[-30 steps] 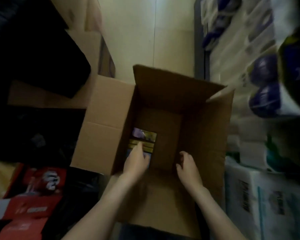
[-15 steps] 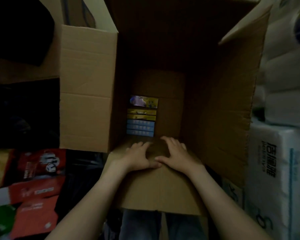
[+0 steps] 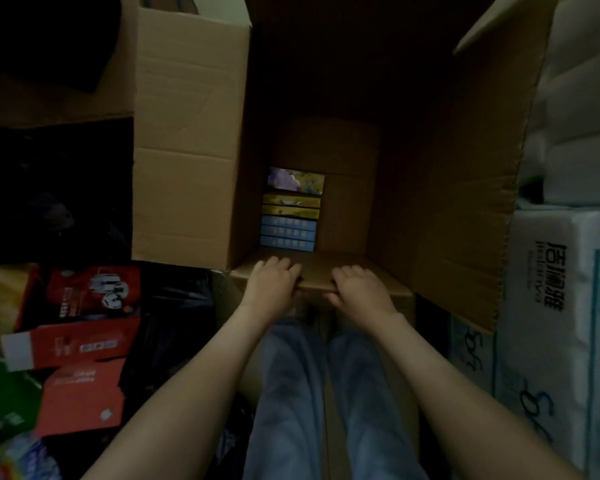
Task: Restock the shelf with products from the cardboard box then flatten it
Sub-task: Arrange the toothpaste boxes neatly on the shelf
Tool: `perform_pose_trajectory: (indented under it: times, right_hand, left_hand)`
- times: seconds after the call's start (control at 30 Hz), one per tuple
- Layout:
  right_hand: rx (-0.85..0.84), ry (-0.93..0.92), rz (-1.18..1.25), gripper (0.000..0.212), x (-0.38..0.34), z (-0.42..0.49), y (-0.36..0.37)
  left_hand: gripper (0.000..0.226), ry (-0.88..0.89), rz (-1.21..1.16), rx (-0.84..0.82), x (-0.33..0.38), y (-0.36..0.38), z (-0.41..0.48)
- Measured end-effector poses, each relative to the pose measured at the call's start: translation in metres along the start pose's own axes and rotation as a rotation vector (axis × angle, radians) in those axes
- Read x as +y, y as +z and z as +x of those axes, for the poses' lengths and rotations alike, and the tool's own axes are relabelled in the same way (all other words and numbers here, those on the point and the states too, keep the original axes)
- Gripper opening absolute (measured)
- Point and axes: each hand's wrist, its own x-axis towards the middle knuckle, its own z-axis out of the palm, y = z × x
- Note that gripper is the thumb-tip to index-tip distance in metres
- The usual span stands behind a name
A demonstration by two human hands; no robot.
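- Gripping the near flap of the cardboard box (image 3: 187,150) at lower centre, left hand (image 3: 274,284) and right hand (image 3: 361,291) curl fingers over its edge.
- Stacked product packs (image 3: 289,216) lie inside, mid-frame.

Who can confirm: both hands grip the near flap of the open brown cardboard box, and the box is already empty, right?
Not empty. The head view shows a row of small blue and yellow product packs on the floor of the open brown cardboard box, against its left wall. The rest holds: left hand and right hand both grip the near flap.
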Motion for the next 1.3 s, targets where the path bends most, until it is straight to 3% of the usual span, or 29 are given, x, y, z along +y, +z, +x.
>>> perform_pose_trajectory:
  times: [0.1,0.2,0.27,0.37,0.4,0.47,0.53,0.63,0.77,0.83,0.93,1.0,1.07,1.13,1.3]
  right_hand:
    - [-0.010,-0.125,-0.162,0.027,0.000,-0.002,0.010]
    - [-0.068,-0.190,-0.226,0.028,0.009,-0.006,0.015]
    - [-0.193,-0.148,-0.177,0.042,0.013,-0.004,0.010]
    - [-0.556,-0.001,0.015,0.081,0.020,0.010,-0.003]
    - [-0.621,0.047,0.130,0.086,0.023,0.016,-0.007]
    - [-0.549,0.137,0.402,0.083,0.028,0.033,-0.010]
    - [-0.329,0.226,0.537,0.072,0.032,0.058,-0.011]
    - [-0.020,0.317,0.371,0.063,0.041,0.108,-0.005]
    - [0.123,0.312,0.239,0.058,0.060,0.197,0.018]
    - [0.107,0.189,0.229,0.057,0.065,0.245,0.033]
    - [-0.094,0.007,0.141,0.078,0.078,0.310,0.051]
    - [-0.203,-0.028,0.129,0.097,0.090,0.335,0.043]
    - [-0.164,-0.013,0.175,0.108,0.103,0.348,0.026]
    - [-0.150,-0.002,0.164,0.109,0.102,0.350,0.015]
    - [-0.267,-0.048,-0.185,0.092,0.074,0.336,0.027]
  left_hand:
    - [0.028,0.094,0.102,0.017,0.009,0.010,-0.003]
    - [0.029,0.146,0.105,-0.082,0.015,0.019,-0.003]
    - [0.044,0.121,0.050,-0.211,0.015,0.018,0.000]
    - [0.086,-0.001,-0.164,-0.468,0.012,0.005,0.007]
    - [0.085,-0.073,-0.292,-0.461,0.012,0.002,0.013]
    - [0.062,-0.237,-0.566,-0.261,0.009,0.003,0.034]
    - [0.046,-0.381,-0.613,-0.041,0.004,0.008,0.064]
    - [0.058,-0.460,-0.510,0.039,-0.009,0.017,0.108]
    - [0.083,-0.585,-0.453,0.073,-0.032,0.039,0.169]
    - [0.085,-0.612,-0.411,0.122,-0.041,0.053,0.194]
    - [0.086,-0.600,-0.368,0.162,-0.050,0.070,0.218]
    - [0.082,-0.592,-0.330,0.142,-0.054,0.073,0.227]
    - [0.080,-0.577,-0.300,0.126,-0.056,0.071,0.232]
    - [0.084,-0.538,-0.268,0.072,-0.060,0.067,0.236]
    - [0.105,-0.472,-0.161,-0.202,-0.069,0.062,0.242]
